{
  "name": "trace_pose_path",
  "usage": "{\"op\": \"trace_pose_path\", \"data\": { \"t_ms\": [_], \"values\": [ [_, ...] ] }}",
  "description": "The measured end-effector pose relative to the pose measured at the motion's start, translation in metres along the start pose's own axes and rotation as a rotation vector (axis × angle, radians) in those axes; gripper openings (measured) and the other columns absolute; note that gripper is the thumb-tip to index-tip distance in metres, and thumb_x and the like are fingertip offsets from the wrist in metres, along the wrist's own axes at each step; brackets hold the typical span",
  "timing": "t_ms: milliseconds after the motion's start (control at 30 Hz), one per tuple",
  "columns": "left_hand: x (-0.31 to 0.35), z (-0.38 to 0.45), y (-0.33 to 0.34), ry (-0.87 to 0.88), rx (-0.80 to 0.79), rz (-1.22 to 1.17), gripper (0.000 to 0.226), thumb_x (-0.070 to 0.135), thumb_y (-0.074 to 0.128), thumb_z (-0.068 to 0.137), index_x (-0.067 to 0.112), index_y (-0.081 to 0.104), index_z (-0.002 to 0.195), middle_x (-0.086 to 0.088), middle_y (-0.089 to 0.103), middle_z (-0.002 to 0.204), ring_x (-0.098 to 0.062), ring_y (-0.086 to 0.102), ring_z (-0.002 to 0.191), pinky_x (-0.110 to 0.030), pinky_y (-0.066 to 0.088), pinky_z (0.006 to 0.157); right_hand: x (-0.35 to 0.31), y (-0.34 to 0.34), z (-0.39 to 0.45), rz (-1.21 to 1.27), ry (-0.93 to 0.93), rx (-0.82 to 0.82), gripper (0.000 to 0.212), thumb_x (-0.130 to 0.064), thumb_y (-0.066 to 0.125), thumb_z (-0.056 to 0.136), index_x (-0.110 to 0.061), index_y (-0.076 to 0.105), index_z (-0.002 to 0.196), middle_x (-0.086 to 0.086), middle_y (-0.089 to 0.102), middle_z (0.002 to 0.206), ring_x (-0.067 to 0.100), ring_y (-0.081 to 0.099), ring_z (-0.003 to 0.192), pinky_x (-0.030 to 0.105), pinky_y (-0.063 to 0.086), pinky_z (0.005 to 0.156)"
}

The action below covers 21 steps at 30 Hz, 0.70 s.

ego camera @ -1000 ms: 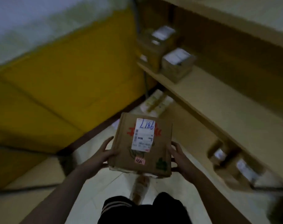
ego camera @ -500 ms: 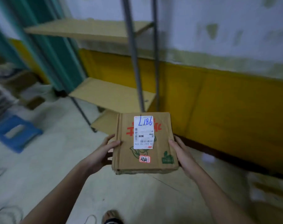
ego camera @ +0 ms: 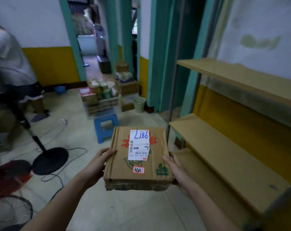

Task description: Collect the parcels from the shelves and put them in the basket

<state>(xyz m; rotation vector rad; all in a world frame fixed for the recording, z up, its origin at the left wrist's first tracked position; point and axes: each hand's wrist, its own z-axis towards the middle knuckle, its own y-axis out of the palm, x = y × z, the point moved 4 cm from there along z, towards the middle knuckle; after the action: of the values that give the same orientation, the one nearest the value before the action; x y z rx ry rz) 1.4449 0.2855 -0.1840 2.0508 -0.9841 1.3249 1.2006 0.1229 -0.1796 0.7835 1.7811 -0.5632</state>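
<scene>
A flat brown cardboard parcel (ego camera: 138,165) with a white shipping label and blue handwriting is held level in front of me. My left hand (ego camera: 98,165) grips its left edge, thumb on top. My right hand (ego camera: 178,172) grips its right edge, fingers underneath. Farther ahead on the floor, a white wire basket (ego camera: 106,101) holds several parcels and stands on a blue plastic stool (ego camera: 105,126).
Bare wooden shelves (ego camera: 224,157) run along the right wall. A person (ego camera: 13,67) stands at the left. A black fan base (ego camera: 49,160) with cables lies on the floor at left. Stacked boxes (ego camera: 126,84) and a pale bucket (ego camera: 139,104) sit by the green doorway.
My view has swung from the shelves and yellow wall round to the room with the basket and doorway. The parcel stays held between both hands.
</scene>
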Motion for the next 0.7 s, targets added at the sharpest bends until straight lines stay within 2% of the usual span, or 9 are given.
{"op": "trace_pose_path", "data": {
  "t_ms": [67, 133, 200, 267, 367, 467, 533, 633, 700],
  "values": [
    [0.023, 0.030, -0.033, -0.002, 0.032, -0.018, 0.099, 0.072, 0.081, 0.054, 0.019, 0.051, 0.132, -0.011, 0.063, 0.124, -0.029, 0.066, 0.109, -0.045, 0.057, 0.087, -0.019, 0.028, 0.043, 0.011, 0.019, -0.004, 0.039, -0.047, 0.058, 0.095, -0.034, 0.050, 0.132, -0.001, 0.074, 0.110, 0.018, 0.073, 0.099, 0.050, 0.056, 0.093],
    [0.048, 0.058, -0.053, -0.016, 0.009, 0.000, 0.082, 0.066, 0.074, 0.071, 0.016, 0.048, 0.130, -0.013, 0.062, 0.122, -0.030, 0.067, 0.106, -0.044, 0.058, 0.085, -0.037, 0.050, 0.083, 0.023, 0.033, -0.010, 0.034, -0.044, 0.057, 0.097, -0.032, 0.053, 0.128, 0.001, 0.075, 0.108, 0.021, 0.074, 0.096, 0.047, 0.059, 0.087],
    [0.069, 0.091, -0.069, -0.010, 0.006, 0.000, 0.059, 0.056, 0.062, 0.089, 0.015, 0.047, 0.129, -0.013, 0.062, 0.121, -0.029, 0.066, 0.104, -0.040, 0.057, 0.079, -0.057, 0.064, 0.125, 0.031, 0.029, -0.005, 0.030, -0.041, 0.055, 0.098, -0.028, 0.054, 0.126, 0.004, 0.075, 0.107, 0.022, 0.074, 0.092, 0.039, 0.061, 0.072],
    [0.085, 0.132, -0.084, -0.018, -0.001, 0.020, 0.061, 0.058, 0.062, 0.089, 0.018, 0.046, 0.132, -0.011, 0.061, 0.124, -0.028, 0.066, 0.107, -0.042, 0.058, 0.082, -0.076, 0.071, 0.170, 0.003, 0.019, 0.012, 0.032, -0.041, 0.054, 0.098, -0.025, 0.053, 0.125, 0.006, 0.074, 0.107, 0.022, 0.074, 0.088, 0.032, 0.057, 0.061],
    [0.108, 0.190, -0.098, -0.044, 0.014, 0.027, 0.056, 0.055, 0.063, 0.089, 0.028, 0.040, 0.133, -0.010, 0.057, 0.125, -0.028, 0.064, 0.110, -0.050, 0.056, 0.092, -0.100, 0.080, 0.245, -0.032, 0.000, 0.020, 0.036, -0.044, 0.056, 0.097, -0.023, 0.049, 0.125, 0.006, 0.074, 0.104, 0.023, 0.074, 0.087, 0.034, 0.057, 0.065],
    [0.128, 0.251, -0.107, -0.064, -0.052, 0.038, 0.064, 0.053, 0.066, 0.088, 0.043, 0.030, 0.139, -0.009, 0.055, 0.129, -0.030, 0.063, 0.113, -0.048, 0.058, 0.084, -0.122, 0.087, 0.327, -0.031, -0.001, 0.011, 0.034, -0.042, 0.057, 0.098, -0.024, 0.047, 0.125, 0.006, 0.073, 0.102, 0.024, 0.075, 0.085, 0.039, 0.059, 0.067],
    [0.141, 0.288, -0.114, -0.075, -0.035, 0.037, 0.068, 0.050, 0.068, 0.087, 0.052, 0.025, 0.140, -0.008, 0.056, 0.129, -0.030, 0.063, 0.112, -0.049, 0.058, 0.083, -0.139, 0.095, 0.381, -0.018, 0.014, -0.019, 0.033, -0.038, 0.057, 0.098, -0.025, 0.046, 0.125, 0.006, 0.072, 0.103, 0.025, 0.074, 0.087, 0.042, 0.061, 0.072],
    [0.159, 0.340, -0.136, -0.077, 0.050, 0.010, 0.076, 0.050, 0.072, 0.084, 0.051, 0.025, 0.144, -0.011, 0.057, 0.128, -0.033, 0.064, 0.111, -0.053, 0.058, 0.088, -0.162, 0.115, 0.449, -0.049, 0.048, -0.093, 0.039, -0.040, 0.059, 0.097, -0.025, 0.045, 0.129, 0.003, 0.071, 0.108, 0.023, 0.073, 0.092, 0.045, 0.060, 0.080],
    [0.172, 0.368, -0.156, -0.075, 0.104, -0.023, 0.090, 0.057, 0.079, 0.073, 0.048, 0.026, 0.145, -0.012, 0.056, 0.128, -0.035, 0.063, 0.111, -0.053, 0.058, 0.089, -0.175, 0.135, 0.494, -0.070, 0.075, -0.148, 0.040, -0.040, 0.060, 0.096, -0.025, 0.045, 0.129, 0.001, 0.072, 0.107, 0.021, 0.073, 0.091, 0.044, 0.060, 0.081]
  ]
}}
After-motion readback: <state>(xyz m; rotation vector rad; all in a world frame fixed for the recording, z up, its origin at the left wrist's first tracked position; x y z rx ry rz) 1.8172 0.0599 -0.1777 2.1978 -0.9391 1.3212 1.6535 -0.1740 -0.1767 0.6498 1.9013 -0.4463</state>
